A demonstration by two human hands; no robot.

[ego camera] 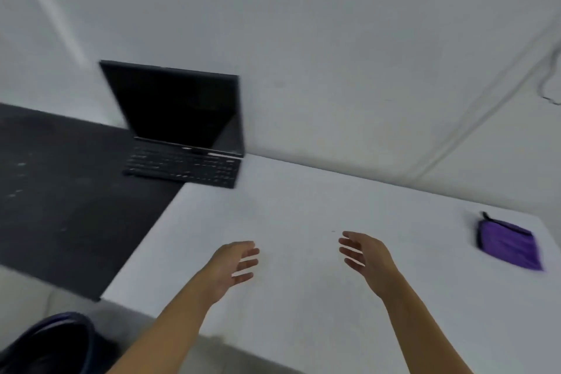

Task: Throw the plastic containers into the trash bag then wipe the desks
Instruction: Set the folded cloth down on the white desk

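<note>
1. Head view: the left hand (232,264) and right hand (364,258) are both out over the white desk (303,206), fingers spread loose, palms facing each other, nothing held in either.
2. The purple cloth (507,244) lies flat on that same desk, off to the right, well apart from the right hand.
3. An open black laptop (182,124) sits at the back, right where the dark desk (60,191) meets the white one.
4. There's a dark round thing (51,343) down at the lower left, too blurry to call.

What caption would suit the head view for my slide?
The left hand and right hand, open, over a white desk; purple cloth at right, laptop far left.
</note>
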